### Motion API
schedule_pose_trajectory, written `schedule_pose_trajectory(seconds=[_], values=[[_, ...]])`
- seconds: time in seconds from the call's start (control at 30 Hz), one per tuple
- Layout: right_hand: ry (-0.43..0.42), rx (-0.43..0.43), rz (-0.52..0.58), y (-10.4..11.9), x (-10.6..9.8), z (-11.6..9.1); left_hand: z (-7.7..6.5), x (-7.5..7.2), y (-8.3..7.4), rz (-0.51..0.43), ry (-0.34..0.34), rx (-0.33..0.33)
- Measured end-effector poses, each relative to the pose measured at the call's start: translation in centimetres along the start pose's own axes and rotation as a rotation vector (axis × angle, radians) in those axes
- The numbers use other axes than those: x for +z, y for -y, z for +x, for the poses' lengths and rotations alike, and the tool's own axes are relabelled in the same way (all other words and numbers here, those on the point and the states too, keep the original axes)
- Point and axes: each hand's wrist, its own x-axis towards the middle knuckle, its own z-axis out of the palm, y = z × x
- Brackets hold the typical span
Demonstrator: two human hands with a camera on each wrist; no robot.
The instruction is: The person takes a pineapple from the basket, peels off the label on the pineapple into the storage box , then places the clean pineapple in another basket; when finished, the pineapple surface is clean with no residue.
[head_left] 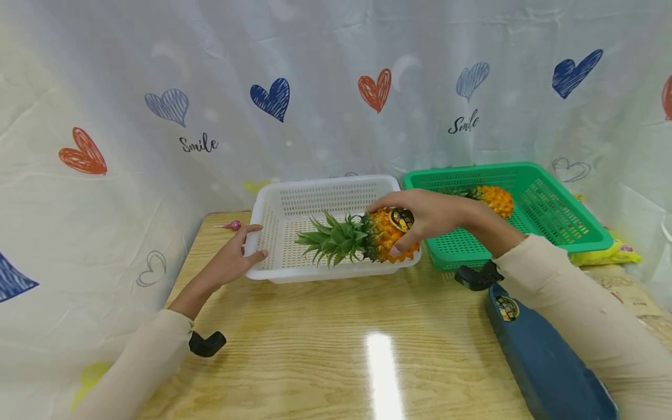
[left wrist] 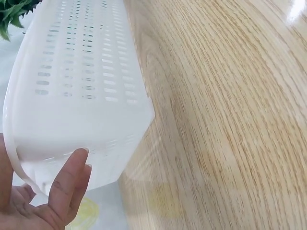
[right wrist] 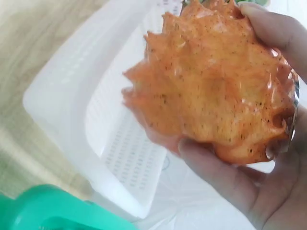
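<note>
My right hand [head_left: 427,217] grips an orange pineapple [head_left: 380,236] around its fruit, the spiky green crown [head_left: 332,238] pointing left. It overlaps the right half of a white plastic basket [head_left: 336,269] in the head view. A dark round label [head_left: 401,219] sits on its skin. In the right wrist view the pineapple's knobbly base [right wrist: 211,86] fills the middle, thumb and fingers on opposite sides. My left hand [head_left: 236,256] pinches the white basket's left end; in the left wrist view its fingers [left wrist: 69,184] lie against the outer wall, near the corner.
Right of the white basket stands a green basket [head_left: 564,233] with another pineapple [head_left: 496,201] in it. A dark blue tray-like object [head_left: 546,356] lies under my right forearm. Yellow packaging [head_left: 611,254] is behind it. A pink lollipop [head_left: 233,225] lies left of the white basket.
</note>
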Motion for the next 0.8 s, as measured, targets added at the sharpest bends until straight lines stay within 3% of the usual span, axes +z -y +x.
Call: schedule_pose_trajectory(seconds=[0.47, 0.8], values=[[-0.028, -0.003, 0.035, 1.1, 2.4, -3.0, -0.1, 0.0, 0.1, -0.022, 0.005, -0.004], [-0.082, 0.059, 0.034, 1.9, 4.2, -5.0, 0.1, 0.0, 0.1, -0.028, 0.002, 0.011]])
